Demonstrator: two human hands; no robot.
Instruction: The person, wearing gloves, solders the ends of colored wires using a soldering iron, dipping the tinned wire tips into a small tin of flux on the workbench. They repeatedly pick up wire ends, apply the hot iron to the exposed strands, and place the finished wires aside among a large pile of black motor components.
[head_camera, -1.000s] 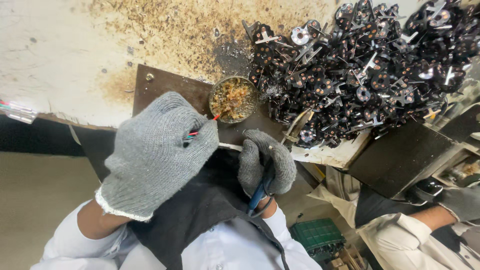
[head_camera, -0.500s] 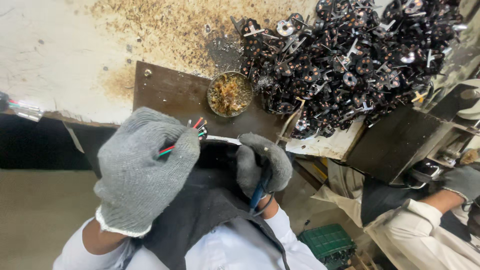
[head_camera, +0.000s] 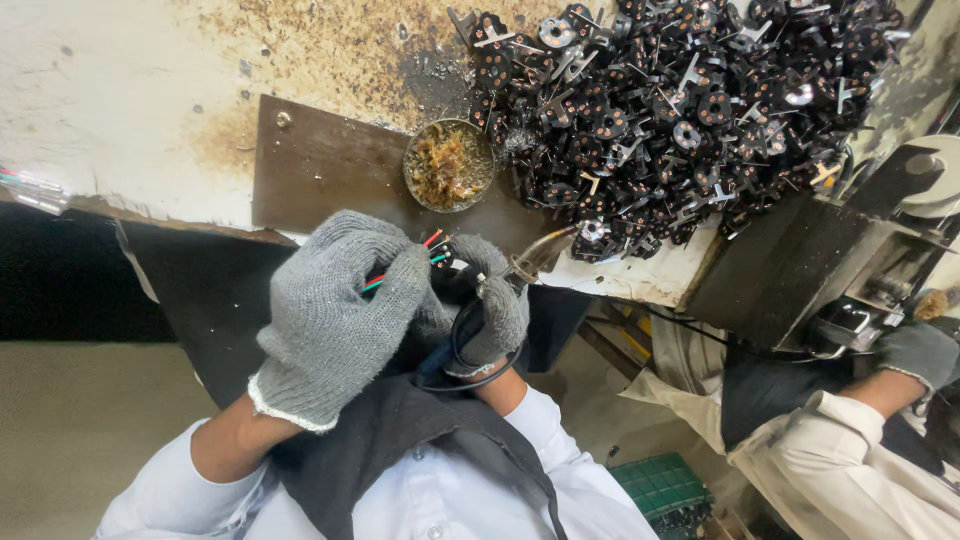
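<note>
Head view: left hand (head_camera: 335, 310) has dropped, gripping coloured wires (head_camera: 405, 262) — right hand (head_camera: 485, 310), fist around soldering iron (head_camera: 535, 258), now meets them.

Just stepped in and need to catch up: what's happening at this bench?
A person in grey knit gloves works at the edge of a stained bench. The left hand pinches a bundle of coloured wires; the right hand holds a soldering iron close to the wire ends. A small tin of brownish paste and a pile of black metal parts sit just beyond. Another person's gloved hand shows at the right.
</note>
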